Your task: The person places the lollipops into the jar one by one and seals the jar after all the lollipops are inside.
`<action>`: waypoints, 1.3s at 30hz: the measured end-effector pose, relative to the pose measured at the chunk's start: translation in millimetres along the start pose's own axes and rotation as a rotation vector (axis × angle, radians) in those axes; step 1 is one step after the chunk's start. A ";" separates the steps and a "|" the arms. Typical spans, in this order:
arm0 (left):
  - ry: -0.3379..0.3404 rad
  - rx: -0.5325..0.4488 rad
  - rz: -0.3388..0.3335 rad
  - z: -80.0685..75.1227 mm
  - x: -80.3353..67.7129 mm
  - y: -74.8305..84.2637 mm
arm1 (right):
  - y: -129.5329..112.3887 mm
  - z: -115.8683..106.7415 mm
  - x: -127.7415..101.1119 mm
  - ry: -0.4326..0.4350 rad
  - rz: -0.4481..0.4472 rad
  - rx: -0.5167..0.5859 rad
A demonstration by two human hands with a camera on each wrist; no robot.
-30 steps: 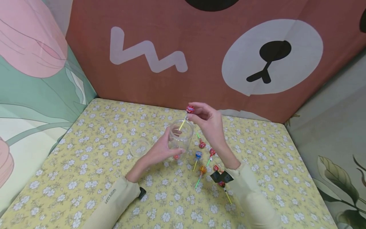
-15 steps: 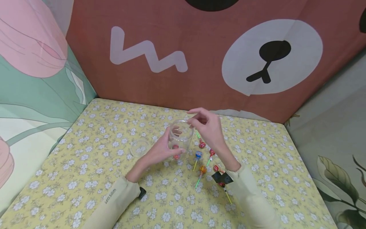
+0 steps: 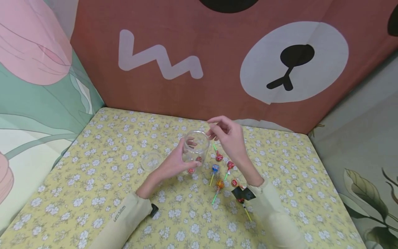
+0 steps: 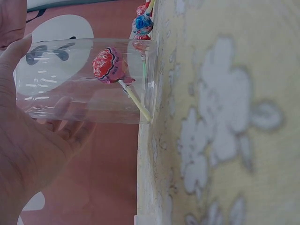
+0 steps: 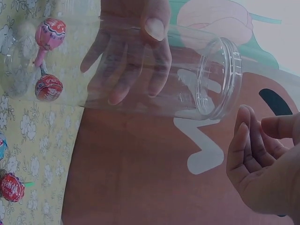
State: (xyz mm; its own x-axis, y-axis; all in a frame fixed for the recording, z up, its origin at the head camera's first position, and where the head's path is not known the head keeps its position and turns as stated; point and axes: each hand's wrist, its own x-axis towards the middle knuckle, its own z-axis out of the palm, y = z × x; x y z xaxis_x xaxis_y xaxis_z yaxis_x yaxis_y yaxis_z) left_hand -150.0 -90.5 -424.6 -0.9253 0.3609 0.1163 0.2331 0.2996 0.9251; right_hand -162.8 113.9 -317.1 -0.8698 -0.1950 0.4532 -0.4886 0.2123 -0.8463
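Observation:
My left hand (image 3: 187, 155) grips a clear plastic jar (image 3: 196, 148) that stands upright on the flowered tablecloth (image 3: 93, 180). The thumb is on the near side and the fingers (image 5: 126, 65) wrap the far side. Two red-wrapped lollipops (image 5: 48, 35) lie inside the jar at its bottom; the left wrist view shows one lollipop (image 4: 108, 65) with its pale stick leaning on the base. My right hand (image 3: 219, 130) hovers just right of the jar's mouth. Its fingers (image 5: 255, 154) are loosely curled and hold nothing.
Several loose lollipops lie right of the jar: a red one (image 3: 219, 157), a blue one (image 3: 215, 168), an orange one (image 3: 220, 184). A clear lid (image 3: 151, 160) rests left of the jar. Cloth walls with a bear face (image 3: 292, 62) stand behind and at both sides.
My right hand held a red lollipop above the jar mouth a second ago. It let go, the lollipop dropped to the jar's bottom, and the hand now stays empty beside the rim.

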 end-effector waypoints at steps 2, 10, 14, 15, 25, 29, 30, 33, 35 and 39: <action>0.000 0.000 0.000 0.1 -0.1 0.1 | -0.2 -0.5 0.1 0.002 0.006 0.004; 0.003 0.000 -0.002 0.3 0.0 0.5 | 1.0 -3.3 0.3 0.017 0.024 0.009; 0.009 0.004 -0.006 0.9 -0.2 0.9 | 1.4 -4.9 0.1 0.021 0.024 0.013; 0.011 0.005 -0.006 1.0 -0.2 1.2 | 1.7 -5.5 0.0 0.022 0.024 0.009; 0.012 0.015 -0.015 0.9 -0.5 2.3 | 4.4 -12.8 -1.2 0.031 0.015 -0.004; 0.014 0.018 -0.016 0.6 -0.5 2.3 | 5.8 -15.4 -1.1 0.030 0.017 -0.006; 0.014 0.018 -0.016 0.5 -0.5 2.3 | 5.9 -16.1 -1.2 0.030 0.017 -0.006; 0.014 0.020 -0.014 0.2 -0.6 2.2 | 6.5 -17.9 -1.3 0.028 0.016 -0.006; 0.014 0.025 -0.014 0.1 -0.5 2.1 | 7.6 -19.3 -1.2 0.030 0.017 -0.010; 0.013 0.032 -0.010 0.0 -0.2 1.8 | 9.3 -22.3 -1.1 0.032 0.030 -0.013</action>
State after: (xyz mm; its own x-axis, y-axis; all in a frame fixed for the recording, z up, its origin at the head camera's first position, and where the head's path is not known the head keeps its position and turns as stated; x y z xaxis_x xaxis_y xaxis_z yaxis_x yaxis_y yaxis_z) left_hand -149.4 -90.0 -423.0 -0.9314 0.3466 0.1114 0.2326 0.3313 0.9144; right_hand -167.9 137.4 -319.3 -0.8856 -0.1577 0.4368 -0.4631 0.2300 -0.8559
